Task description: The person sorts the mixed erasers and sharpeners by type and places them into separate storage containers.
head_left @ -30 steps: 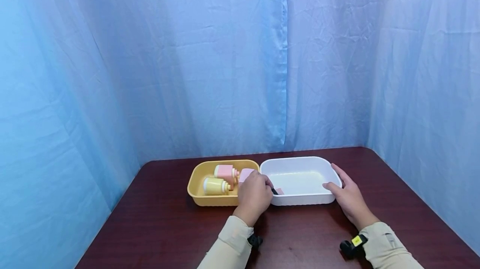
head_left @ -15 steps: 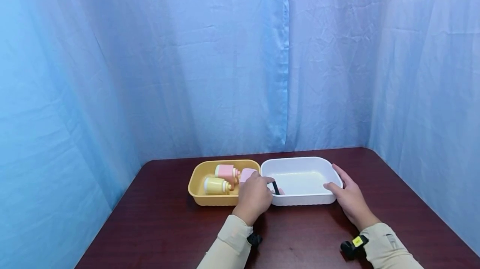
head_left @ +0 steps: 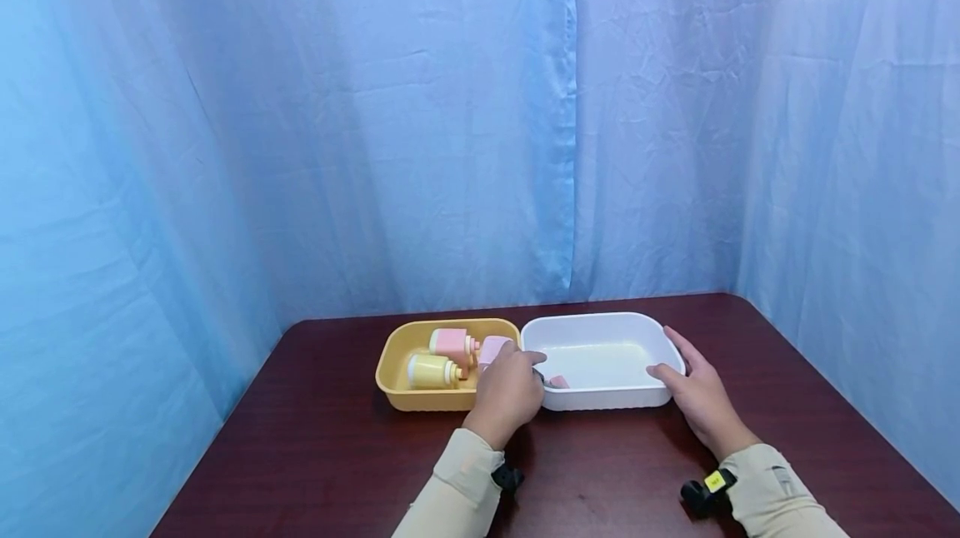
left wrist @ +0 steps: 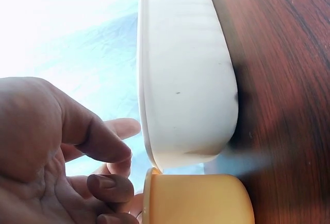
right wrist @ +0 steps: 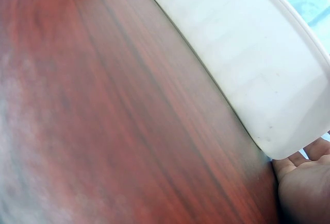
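My left hand (head_left: 510,392) is over the adjoining ends of the yellow bin (head_left: 438,401) and the white bin (head_left: 607,399). Its index finger points right over the white bin, the other fingers curled. A small dark thing (head_left: 538,374) shows beside these fingers, mostly hidden; whether they pinch it cannot be seen. A small pink piece (head_left: 558,382) lies in the white bin's near left corner. My right hand (head_left: 703,405) grips the white bin's right end, thumb over the rim and fingers outside. The left wrist view shows the curled fingers (left wrist: 111,188) at the yellow rim.
In the yellow bin lie toy-like bottles: a pink one (head_left: 450,344), a yellow one (head_left: 431,371) and a lilac one (head_left: 493,348) partly behind my left hand. Both bins stand on a dark red wooden table (head_left: 337,455). Blue curtains (head_left: 450,122) surround it.
The dark strip by my left fingers stood more upright half a second ago; now it has shifted left and is mostly hidden. My right hand and both bins stay put.
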Action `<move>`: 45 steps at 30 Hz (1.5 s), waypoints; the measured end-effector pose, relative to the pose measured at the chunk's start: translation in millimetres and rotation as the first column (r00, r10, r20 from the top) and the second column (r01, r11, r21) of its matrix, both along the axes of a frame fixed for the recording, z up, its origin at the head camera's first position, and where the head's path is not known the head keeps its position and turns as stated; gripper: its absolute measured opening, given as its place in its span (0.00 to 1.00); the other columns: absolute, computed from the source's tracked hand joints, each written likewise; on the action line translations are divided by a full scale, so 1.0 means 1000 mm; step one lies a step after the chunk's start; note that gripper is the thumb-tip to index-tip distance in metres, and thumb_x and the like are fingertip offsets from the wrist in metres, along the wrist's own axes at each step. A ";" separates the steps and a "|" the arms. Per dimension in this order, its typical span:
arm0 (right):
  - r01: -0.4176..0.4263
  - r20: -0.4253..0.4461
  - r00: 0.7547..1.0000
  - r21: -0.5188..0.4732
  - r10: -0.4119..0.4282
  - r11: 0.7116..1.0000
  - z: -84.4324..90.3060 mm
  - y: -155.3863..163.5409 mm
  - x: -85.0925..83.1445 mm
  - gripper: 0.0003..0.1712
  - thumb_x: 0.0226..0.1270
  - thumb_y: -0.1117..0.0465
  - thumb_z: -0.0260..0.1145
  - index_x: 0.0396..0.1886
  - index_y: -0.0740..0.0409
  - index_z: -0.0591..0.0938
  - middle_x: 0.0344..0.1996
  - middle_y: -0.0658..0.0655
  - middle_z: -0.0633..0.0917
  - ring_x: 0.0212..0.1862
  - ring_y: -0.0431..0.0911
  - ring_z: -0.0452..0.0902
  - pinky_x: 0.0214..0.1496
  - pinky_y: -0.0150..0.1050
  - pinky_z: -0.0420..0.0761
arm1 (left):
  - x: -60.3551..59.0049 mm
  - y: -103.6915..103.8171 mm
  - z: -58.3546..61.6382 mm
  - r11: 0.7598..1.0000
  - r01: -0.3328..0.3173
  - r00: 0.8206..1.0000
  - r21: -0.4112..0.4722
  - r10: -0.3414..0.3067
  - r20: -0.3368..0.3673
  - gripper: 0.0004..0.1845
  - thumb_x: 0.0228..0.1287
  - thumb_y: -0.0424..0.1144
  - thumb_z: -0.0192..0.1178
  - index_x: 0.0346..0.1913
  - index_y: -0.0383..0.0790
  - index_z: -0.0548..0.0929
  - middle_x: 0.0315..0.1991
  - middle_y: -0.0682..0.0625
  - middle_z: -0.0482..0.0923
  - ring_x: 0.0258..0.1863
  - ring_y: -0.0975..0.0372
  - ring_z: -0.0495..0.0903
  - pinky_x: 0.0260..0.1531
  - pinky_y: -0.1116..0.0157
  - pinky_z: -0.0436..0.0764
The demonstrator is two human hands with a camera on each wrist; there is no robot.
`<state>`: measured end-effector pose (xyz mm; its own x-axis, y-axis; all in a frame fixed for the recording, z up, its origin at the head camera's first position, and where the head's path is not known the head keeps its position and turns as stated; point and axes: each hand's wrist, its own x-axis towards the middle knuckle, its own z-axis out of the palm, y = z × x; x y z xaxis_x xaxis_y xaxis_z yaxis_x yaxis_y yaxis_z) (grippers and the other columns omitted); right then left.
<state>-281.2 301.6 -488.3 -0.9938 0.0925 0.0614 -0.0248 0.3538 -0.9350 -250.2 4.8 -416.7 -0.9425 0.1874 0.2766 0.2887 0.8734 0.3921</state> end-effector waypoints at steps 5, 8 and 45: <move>-0.007 0.004 1.000 -0.022 0.008 1.000 -0.001 0.000 0.002 0.48 0.76 0.54 0.63 0.86 0.45 0.46 0.84 0.59 0.52 0.80 0.60 0.53 0.76 0.61 0.64 | 0.004 0.000 0.002 0.999 0.023 1.000 0.041 -0.024 0.020 0.18 0.65 0.31 0.58 0.53 0.46 0.91 0.46 0.47 0.83 0.46 0.57 0.80 0.41 0.59 0.83; -0.005 0.003 1.000 -0.011 0.006 1.000 -0.001 0.001 0.002 0.48 0.76 0.54 0.62 0.86 0.45 0.46 0.84 0.59 0.52 0.80 0.60 0.55 0.75 0.57 0.67 | 0.005 -0.002 0.004 0.998 0.039 0.999 0.045 -0.041 0.034 0.18 0.64 0.32 0.58 0.53 0.45 0.91 0.46 0.47 0.83 0.46 0.58 0.79 0.43 0.59 0.83; -0.015 0.003 1.000 -0.018 0.015 1.000 0.002 0.001 0.000 0.48 0.76 0.54 0.64 0.86 0.44 0.48 0.84 0.59 0.53 0.80 0.58 0.55 0.71 0.41 0.72 | 0.054 -0.090 0.006 0.990 0.112 0.993 -0.080 -0.108 0.053 0.12 0.59 0.50 0.74 0.39 0.48 0.93 0.34 0.56 0.78 0.35 0.65 0.76 0.33 0.64 0.77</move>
